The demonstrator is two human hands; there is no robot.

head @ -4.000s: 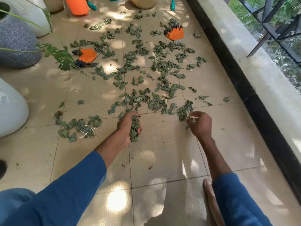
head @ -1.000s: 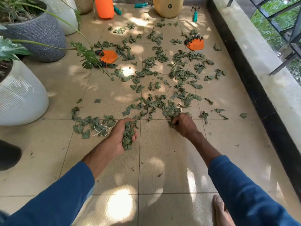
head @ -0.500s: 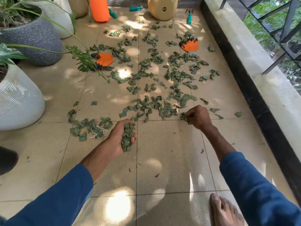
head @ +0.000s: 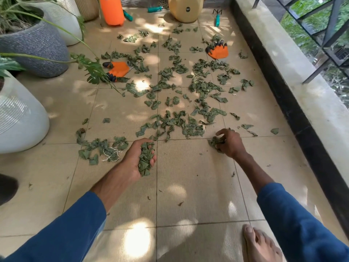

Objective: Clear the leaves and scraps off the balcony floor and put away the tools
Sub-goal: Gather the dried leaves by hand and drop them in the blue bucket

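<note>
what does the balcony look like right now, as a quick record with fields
left hand: grips a handful of leaves
right hand: fingers curled on a small clump on the floor
loose leaves: scattered over the tiles ahead
string: white tangle in the pile beside the left hand
orange gloves: two, the other at, lying among the leaves
teal-handled tools: at the far end, untouched
planters: white pot, grey pot, on the left
</note>
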